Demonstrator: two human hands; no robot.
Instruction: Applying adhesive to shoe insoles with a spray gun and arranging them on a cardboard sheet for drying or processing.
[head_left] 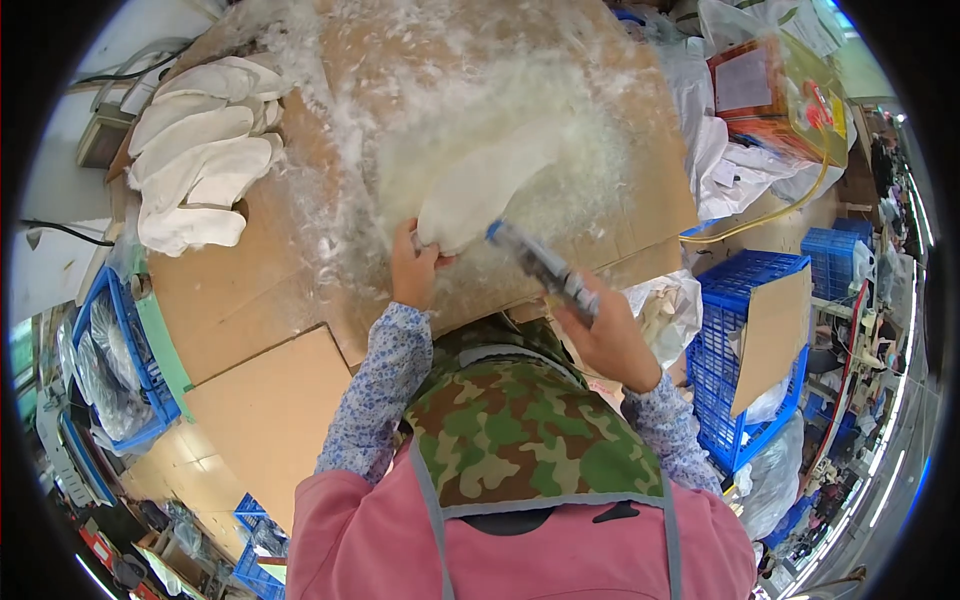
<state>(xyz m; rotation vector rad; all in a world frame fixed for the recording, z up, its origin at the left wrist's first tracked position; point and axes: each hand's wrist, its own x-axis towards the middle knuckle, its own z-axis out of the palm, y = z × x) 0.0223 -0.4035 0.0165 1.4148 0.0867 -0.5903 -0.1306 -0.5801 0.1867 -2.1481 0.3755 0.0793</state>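
A pale, insole-shaped piece (pixel 480 190) lies tilted over the cardboard, its rounded near end pinched in my left hand (pixel 412 268). My right hand (pixel 605 335) is wrapped round a grey, tube-shaped tool with a blue tip (pixel 535 262). That tip points up and left, close to the near right edge of the insole; I cannot tell whether they touch. White, stringy residue (pixel 350 160) coats the cardboard (pixel 240 300) around the piece. Further left, several white insoles (pixel 205 150) lie overlapped in a pile.
At the right stand a blue plastic crate (pixel 730 350) with a cardboard sheet and an orange-and-yellow container (pixel 785 95). A yellow hose (pixel 765 225) curves down from it to the table edge. Another blue crate (pixel 150 365) with plastic-wrapped items sits at the left.
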